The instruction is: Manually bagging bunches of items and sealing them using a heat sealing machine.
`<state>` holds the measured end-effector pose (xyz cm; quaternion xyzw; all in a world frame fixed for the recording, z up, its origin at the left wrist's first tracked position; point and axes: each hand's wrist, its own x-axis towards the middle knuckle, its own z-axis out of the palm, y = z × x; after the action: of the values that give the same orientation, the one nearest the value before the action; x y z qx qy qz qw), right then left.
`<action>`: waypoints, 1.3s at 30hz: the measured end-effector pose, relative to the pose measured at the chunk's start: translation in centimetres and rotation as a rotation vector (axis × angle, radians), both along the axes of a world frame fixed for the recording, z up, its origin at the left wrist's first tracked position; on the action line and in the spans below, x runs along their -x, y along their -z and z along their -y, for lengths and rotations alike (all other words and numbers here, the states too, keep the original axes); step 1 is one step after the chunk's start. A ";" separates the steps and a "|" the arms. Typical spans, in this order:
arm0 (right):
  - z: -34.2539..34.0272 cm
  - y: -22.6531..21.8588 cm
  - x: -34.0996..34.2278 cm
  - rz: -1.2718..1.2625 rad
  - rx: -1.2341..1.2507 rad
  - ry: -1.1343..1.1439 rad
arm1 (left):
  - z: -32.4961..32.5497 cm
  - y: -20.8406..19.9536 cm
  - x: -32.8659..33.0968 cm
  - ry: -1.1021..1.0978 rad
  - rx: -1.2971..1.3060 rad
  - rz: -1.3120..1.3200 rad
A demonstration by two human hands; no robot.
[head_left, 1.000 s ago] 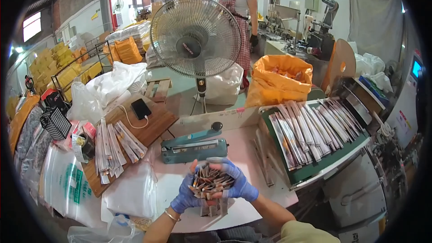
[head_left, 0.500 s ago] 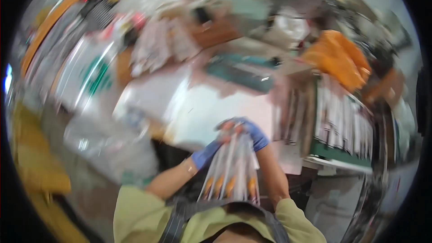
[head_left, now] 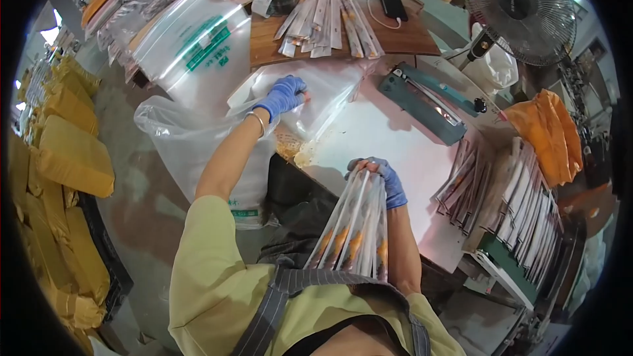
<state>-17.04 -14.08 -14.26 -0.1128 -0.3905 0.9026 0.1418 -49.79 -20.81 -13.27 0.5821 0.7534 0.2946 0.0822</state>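
My right hand [head_left: 382,178], in a blue glove with bare fingertips, is closed around the upper ends of a bundle of long, slim packets [head_left: 353,231]. The packets are whitish with orange print and fan out downward against my apron. My left hand [head_left: 283,95], gloved the same way, is stretched forward to the clear plastic bags [head_left: 323,109] lying flat on the table. Its fingers are bent in, with the tips at the plastic; whether they pinch a bag is hidden.
A teal heat sealer [head_left: 422,105] stands on the white tabletop [head_left: 376,148]. More slim packets [head_left: 527,204] fill a green rack at right, beside an orange bag [head_left: 544,135]. A fan [head_left: 517,6], a phone [head_left: 394,6] and a large clear sack [head_left: 204,138] surround the work area.
My left hand has let go of the bundle and moved forward and left to the clear bags. The right hand keeps its grip. The view has shifted and sharpened.
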 end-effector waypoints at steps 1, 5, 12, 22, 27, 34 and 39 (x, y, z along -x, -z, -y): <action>0.0 0.3 0.0 0.001 -0.006 0.016 | -0.5 0.1 -0.7 0.043 0.008 -0.027; 0.0 1.0 1.5 0.204 -0.112 0.030 | -1.5 -0.2 -10.5 0.275 -0.130 0.061; -1.5 2.2 2.6 0.086 -0.085 -0.057 | 0.6 -1.6 -11.1 0.202 -0.059 -0.278; -0.8 -1.0 0.9 0.085 -0.369 0.051 | 5.0 0.4 -14.4 0.054 -0.235 -0.132; -1.5 1.8 -5.9 0.085 -0.012 0.183 | 5.0 -1.9 -13.6 -0.037 0.097 -0.301; -2.4 12.9 5.7 -0.037 -0.263 -0.067 | 9.1 -6.0 -20.3 0.367 0.144 -0.608; 6.7 -1.5 2.0 0.090 0.001 0.134 | 14.1 0.6 -19.6 0.074 -0.103 -0.499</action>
<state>-19.05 -20.75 -12.79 -0.1795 -0.3878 0.8851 0.1842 -30.14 -34.88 -13.91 0.6673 0.7126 0.1766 -0.1253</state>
